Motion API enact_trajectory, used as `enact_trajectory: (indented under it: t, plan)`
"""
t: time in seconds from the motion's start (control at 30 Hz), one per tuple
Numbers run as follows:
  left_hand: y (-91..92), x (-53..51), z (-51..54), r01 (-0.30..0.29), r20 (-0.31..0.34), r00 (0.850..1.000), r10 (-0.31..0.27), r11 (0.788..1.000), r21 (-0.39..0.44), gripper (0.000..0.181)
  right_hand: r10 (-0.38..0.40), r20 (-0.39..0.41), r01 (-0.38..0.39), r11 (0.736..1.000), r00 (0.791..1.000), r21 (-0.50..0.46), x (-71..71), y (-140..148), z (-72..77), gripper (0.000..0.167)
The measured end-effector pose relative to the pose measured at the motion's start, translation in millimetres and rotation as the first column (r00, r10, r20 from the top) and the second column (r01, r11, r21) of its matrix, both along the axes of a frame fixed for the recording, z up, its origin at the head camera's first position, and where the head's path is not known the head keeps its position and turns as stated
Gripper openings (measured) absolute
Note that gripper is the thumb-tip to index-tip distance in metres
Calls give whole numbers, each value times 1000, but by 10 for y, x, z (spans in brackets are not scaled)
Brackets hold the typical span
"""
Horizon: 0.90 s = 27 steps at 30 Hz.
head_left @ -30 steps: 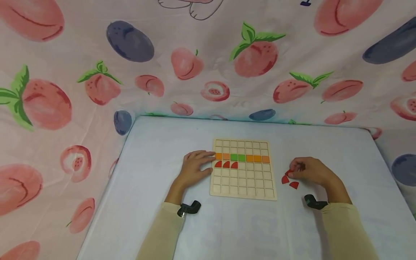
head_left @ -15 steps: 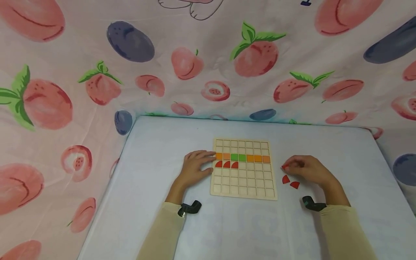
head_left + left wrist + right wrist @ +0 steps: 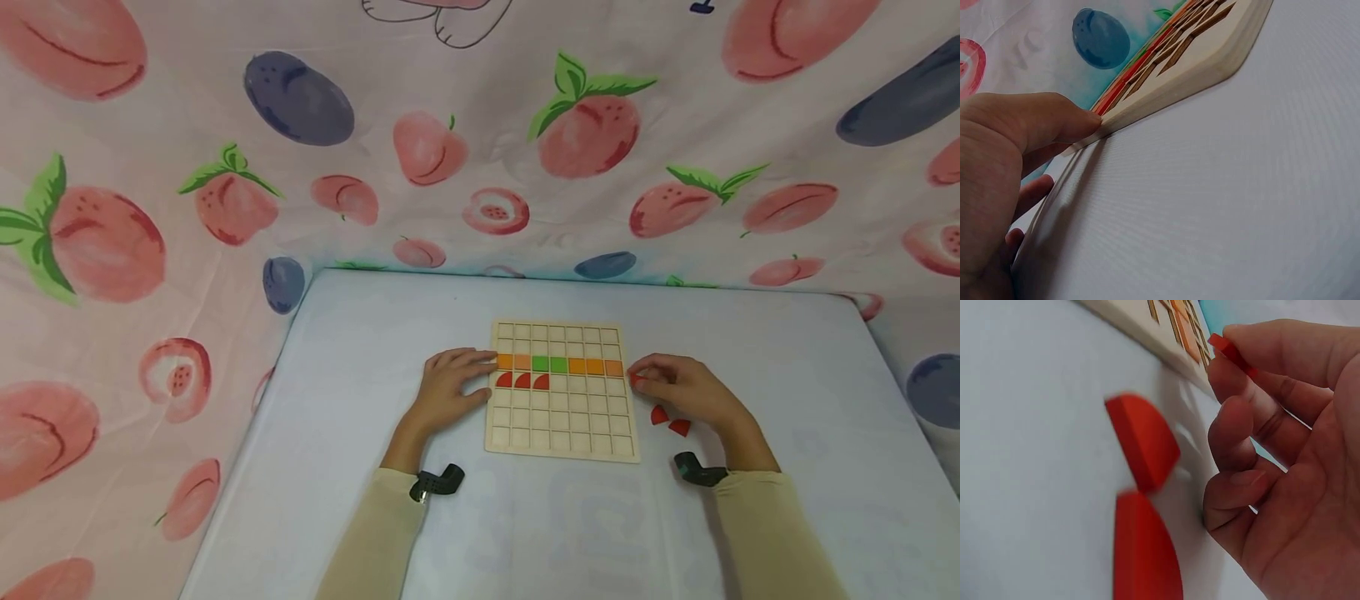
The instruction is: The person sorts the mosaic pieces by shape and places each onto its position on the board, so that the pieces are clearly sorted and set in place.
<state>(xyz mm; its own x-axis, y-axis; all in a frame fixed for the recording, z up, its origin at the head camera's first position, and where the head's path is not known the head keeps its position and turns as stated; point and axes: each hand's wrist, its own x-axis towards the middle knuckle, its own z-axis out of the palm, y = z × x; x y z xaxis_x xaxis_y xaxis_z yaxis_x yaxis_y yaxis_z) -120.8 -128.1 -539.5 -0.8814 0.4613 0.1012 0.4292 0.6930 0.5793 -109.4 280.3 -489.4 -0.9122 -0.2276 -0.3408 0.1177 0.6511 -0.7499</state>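
A square wooden grid board (image 3: pixel 558 417) lies on the table. One row holds orange and green square tiles (image 3: pixel 559 365). Below it, three red quarter-circle pieces (image 3: pixel 522 381) fill the leftmost cells. My left hand (image 3: pixel 450 387) rests at the board's left edge, fingers extended; in the left wrist view its thumb (image 3: pixel 1063 119) touches the rim. Between thumb and index finger my right hand (image 3: pixel 686 387) pinches a red quarter-circle piece (image 3: pixel 1229 350), close by the board's right edge. Beneath that hand, two more red quarter-circle pieces (image 3: pixel 1144 440) lie on the table.
The white table (image 3: pixel 570 533) extends around the board on all sides. A fruit-print cloth (image 3: pixel 495 167) hangs behind it and to the left. Each wrist wears a black camera mount (image 3: pixel 438 482).
Holding a red quarter-circle piece, my right hand has moved left from the loose pieces to the board's right edge. The left hand has stayed in place.
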Motion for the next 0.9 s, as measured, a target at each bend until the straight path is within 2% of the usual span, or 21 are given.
enact_trajectory:
  t: [0.13,0.37,0.63,0.9]
  plan:
    - [6,-2,1,-2,1,1000,2,1000,0,42,1,13,-1,1000,1000,-23,-27,-99,8,27]
    - [6,3,22,-2,-5,1000,2,1000,1,42,55,-73,-58,997,996,-46,-74,-253,-22,26]
    - [10,7,38,7,-4,1000,-7,1000,15,42,9,-82,-13,998,997,-55,-119,-445,-48,22]
    - [8,13,37,1,-3,1000,-1,1000,16,42,-19,-104,2,987,994,-161,-152,-648,-93,21]
